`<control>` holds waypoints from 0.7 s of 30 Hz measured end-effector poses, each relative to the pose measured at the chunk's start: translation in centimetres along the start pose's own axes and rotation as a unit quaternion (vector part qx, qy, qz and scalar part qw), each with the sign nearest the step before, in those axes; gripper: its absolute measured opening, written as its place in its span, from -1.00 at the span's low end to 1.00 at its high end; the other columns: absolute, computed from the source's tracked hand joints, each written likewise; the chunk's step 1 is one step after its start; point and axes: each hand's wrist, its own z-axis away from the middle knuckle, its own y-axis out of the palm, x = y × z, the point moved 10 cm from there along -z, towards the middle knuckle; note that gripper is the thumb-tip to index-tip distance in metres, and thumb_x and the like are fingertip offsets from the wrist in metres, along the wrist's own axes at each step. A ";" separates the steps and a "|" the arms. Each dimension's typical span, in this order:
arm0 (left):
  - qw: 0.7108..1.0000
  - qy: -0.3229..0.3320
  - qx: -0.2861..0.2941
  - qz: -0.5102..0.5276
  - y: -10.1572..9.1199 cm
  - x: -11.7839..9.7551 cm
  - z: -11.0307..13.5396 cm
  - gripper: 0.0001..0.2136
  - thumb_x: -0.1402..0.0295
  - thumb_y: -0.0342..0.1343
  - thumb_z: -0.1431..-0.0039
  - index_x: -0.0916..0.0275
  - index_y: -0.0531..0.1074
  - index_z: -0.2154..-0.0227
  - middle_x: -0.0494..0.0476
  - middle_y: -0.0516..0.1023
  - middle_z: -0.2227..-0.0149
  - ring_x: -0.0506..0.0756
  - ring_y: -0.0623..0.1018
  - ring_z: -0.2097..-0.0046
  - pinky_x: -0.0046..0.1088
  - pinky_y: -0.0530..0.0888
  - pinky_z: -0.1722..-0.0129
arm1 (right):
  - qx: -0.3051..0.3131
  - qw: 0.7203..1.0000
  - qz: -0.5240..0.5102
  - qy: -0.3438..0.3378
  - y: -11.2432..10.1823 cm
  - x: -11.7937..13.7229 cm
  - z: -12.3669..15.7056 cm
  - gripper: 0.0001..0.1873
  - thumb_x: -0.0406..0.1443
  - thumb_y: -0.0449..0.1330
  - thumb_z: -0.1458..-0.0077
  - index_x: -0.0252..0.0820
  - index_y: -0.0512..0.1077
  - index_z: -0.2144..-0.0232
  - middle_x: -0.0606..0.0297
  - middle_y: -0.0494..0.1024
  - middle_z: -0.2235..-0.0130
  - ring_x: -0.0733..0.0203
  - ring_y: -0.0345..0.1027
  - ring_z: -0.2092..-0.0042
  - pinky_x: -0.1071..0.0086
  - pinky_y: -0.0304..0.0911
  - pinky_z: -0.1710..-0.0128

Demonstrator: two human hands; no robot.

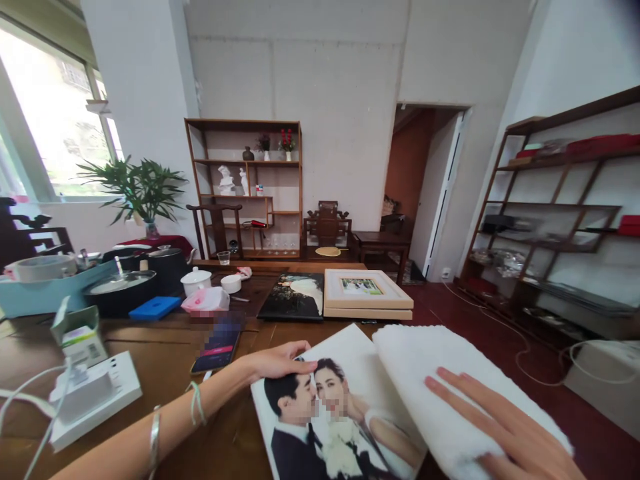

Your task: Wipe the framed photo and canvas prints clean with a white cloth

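Note:
My left hand (285, 362) grips the upper left edge of a photo panel (340, 427), its thumb lying over the front and its fingers behind. The panel shows a couple in wedding clothes and tilts up from the wooden table. A folded white towel (425, 367) covers part of the panel's right side. Across the towel lie the long fingers of my right hand (495, 427), with the thumb by its lower edge, holding it.
Beyond the panel lie a dark photo panel (295, 295) and stacked framed pictures (370, 293). A phone (217, 343), a tissue pack (206, 301) and a blue block (155, 307) are to the left. Nearer are a power strip (97, 400) with cables and an opened small box (80, 337).

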 end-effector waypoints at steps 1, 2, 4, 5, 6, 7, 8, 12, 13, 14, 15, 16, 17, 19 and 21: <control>1.000 0.001 0.007 -0.016 -0.4 -0.1 -0.6 -0.54 -0.04 0.16 0.19 0.25 0.31 0.35 0.05 0.42 0.29 0.06 0.41 0.22 -0.49 0.34 0.26 | 0.017 1.000 0.008 -0.024 0.7 0.4 -0.4 -0.75 -0.25 0.00 -0.15 0.09 0.47 0.25 0.47 0.40 -0.03 0.16 0.34 0.01 0.40 0.31 0.03; 0.999 0.002 0.013 -0.034 -0.8 -0.3 -1.1 -0.52 0.01 0.24 0.27 0.25 0.33 0.34 0.04 0.43 0.28 0.07 0.41 0.21 -0.49 0.34 0.24 | 0.034 0.998 0.016 -0.048 1.5 0.9 -0.7 -0.73 -0.27 -0.02 -0.16 0.09 0.47 0.29 0.48 0.39 -0.04 0.16 0.32 0.00 0.36 0.30 0.01; 0.990 0.009 0.020 -0.142 -1.4 -1.1 -2.2 -0.47 0.09 0.33 0.43 0.22 0.36 0.33 0.01 0.44 0.28 0.09 0.41 0.20 -0.50 0.32 0.23 | 0.047 0.995 0.029 -0.085 2.7 1.6 -1.3 -0.71 -0.30 -0.05 -0.17 0.07 0.47 0.34 0.50 0.37 -0.05 0.16 0.29 -0.03 0.33 0.29 -0.01; 0.977 0.011 0.036 -0.209 -1.3 -1.5 -2.7 -0.47 0.09 0.33 0.43 0.22 0.38 0.33 0.01 0.45 0.29 0.10 0.42 0.22 -0.50 0.32 0.25 | 0.048 0.993 0.034 -0.100 3.2 1.9 -1.5 -0.71 -0.31 -0.05 -0.17 0.05 0.46 0.36 0.50 0.37 -0.05 0.15 0.27 -0.04 0.32 0.28 -0.01; 0.967 0.018 0.044 -0.250 -1.2 -2.0 -3.2 -0.49 0.07 0.31 0.39 0.21 0.39 0.33 0.01 0.45 0.30 0.10 0.43 0.24 -0.51 0.33 0.29 | 0.052 0.992 0.037 -0.113 3.9 2.2 -1.6 -0.72 -0.31 -0.05 -0.17 0.02 0.46 0.37 0.48 0.37 -0.05 0.15 0.27 -0.05 0.31 0.28 0.00; 0.958 0.029 0.047 -0.282 -1.1 -2.5 -3.7 -0.50 0.04 0.28 0.36 0.21 0.40 0.32 0.01 0.46 0.30 0.09 0.43 0.26 -0.52 0.33 0.32 | 0.059 0.990 0.039 -0.121 4.6 2.4 -1.7 -0.73 -0.31 -0.04 -0.17 -0.01 0.45 0.36 0.46 0.38 -0.05 0.14 0.27 -0.05 0.31 0.29 0.01; 0.951 0.037 0.044 -0.304 -1.0 -2.9 -4.2 -0.50 0.02 0.27 0.34 0.21 0.41 0.31 0.02 0.47 0.32 0.08 0.44 0.28 -0.53 0.33 0.33 | 0.066 0.989 0.040 -0.122 5.4 2.5 -1.6 -0.75 -0.31 -0.04 -0.17 -0.03 0.45 0.34 0.42 0.38 -0.05 0.14 0.27 -0.05 0.32 0.30 0.02; 0.932 0.062 -0.016 -0.357 -1.0 -3.8 -5.3 -0.47 -0.01 0.26 0.36 0.25 0.43 0.32 0.09 0.44 0.27 0.11 0.44 0.26 -0.46 0.36 0.26 | 0.077 0.990 0.019 -0.115 8.3 2.7 -0.5 -0.83 -0.33 0.02 -0.14 -0.06 0.41 0.38 0.36 0.38 -0.06 0.18 0.27 -0.05 0.32 0.29 0.03; 0.925 0.081 -0.058 -0.367 -1.4 -4.5 -5.0 -0.47 0.02 0.29 0.38 0.26 0.42 0.33 0.14 0.41 0.21 0.14 0.42 0.19 -0.43 0.36 0.19 | 0.073 0.990 0.009 -0.122 8.9 2.9 -0.2 -0.83 -0.35 0.03 -0.13 -0.07 0.39 0.44 0.39 0.39 -0.05 0.17 0.26 -0.05 0.29 0.28 0.02; 0.916 0.099 -0.101 -0.376 -1.6 -5.1 -4.4 -0.46 0.05 0.31 0.40 0.27 0.41 0.31 0.19 0.37 0.14 0.17 0.39 0.12 -0.39 0.34 0.12 | 0.067 0.989 -0.002 -0.128 9.3 3.2 0.1 -0.81 -0.37 0.04 -0.12 -0.09 0.36 0.51 0.41 0.40 -0.04 0.16 0.27 -0.05 0.25 0.27 0.01; 0.908 0.101 -0.132 -0.385 -1.7 -5.4 -3.6 -0.47 0.09 0.31 0.35 0.27 0.40 0.28 0.21 0.35 0.11 0.18 0.37 0.09 -0.35 0.33 0.08 | 0.061 0.990 -0.014 -0.130 9.7 3.3 0.2 -0.77 -0.40 0.04 -0.10 -0.12 0.33 0.56 0.41 0.42 -0.02 0.16 0.27 -0.04 0.22 0.26 0.01; 0.900 0.089 -0.160 -0.396 -1.7 -5.4 -2.7 -0.53 0.12 0.26 0.24 0.26 0.39 0.25 0.23 0.34 0.08 0.19 0.36 0.06 -0.30 0.32 0.06 | 0.057 0.990 -0.027 -0.123 10.0 3.3 0.2 -0.75 -0.43 0.03 -0.09 -0.14 0.30 0.60 0.41 0.43 -0.01 0.16 0.28 -0.03 0.21 0.25 0.01; 0.893 0.067 -0.181 -0.407 -1.5 -5.2 -1.7 -0.59 0.15 0.19 0.12 0.25 0.38 0.21 0.24 0.34 0.06 0.21 0.36 0.03 -0.24 0.31 0.04 | 0.056 0.991 -0.042 -0.114 10.2 3.2 0.1 -0.74 -0.46 0.01 -0.08 -0.15 0.29 0.61 0.38 0.45 0.00 0.16 0.29 -0.03 0.20 0.25 0.01; 0.883 0.001 -0.214 -0.417 -0.8 -3.9 0.7 -0.62 0.17 0.04 -0.04 0.16 0.33 0.06 0.27 0.28 -0.05 0.28 0.26 -0.10 -0.07 0.26 -0.01 | 0.074 0.990 -0.071 -0.093 10.9 3.0 -0.1 -0.75 -0.50 -0.01 -0.02 -0.14 0.31 0.58 0.35 0.45 0.00 0.15 0.27 -0.04 0.18 0.23 0.01; 0.887 -0.063 -0.217 -0.402 0.4 -1.8 2.8 -0.54 0.10 -0.04 -0.09 -0.01 0.19 -0.08 0.25 0.13 -0.19 0.34 0.11 -0.21 0.06 0.24 0.01 | 0.105 0.987 -0.097 -0.072 11.6 2.7 -0.1 -0.75 -0.53 -0.01 0.06 -0.13 0.36 0.51 0.33 0.43 -0.02 0.14 0.23 -0.07 0.15 0.19 -0.02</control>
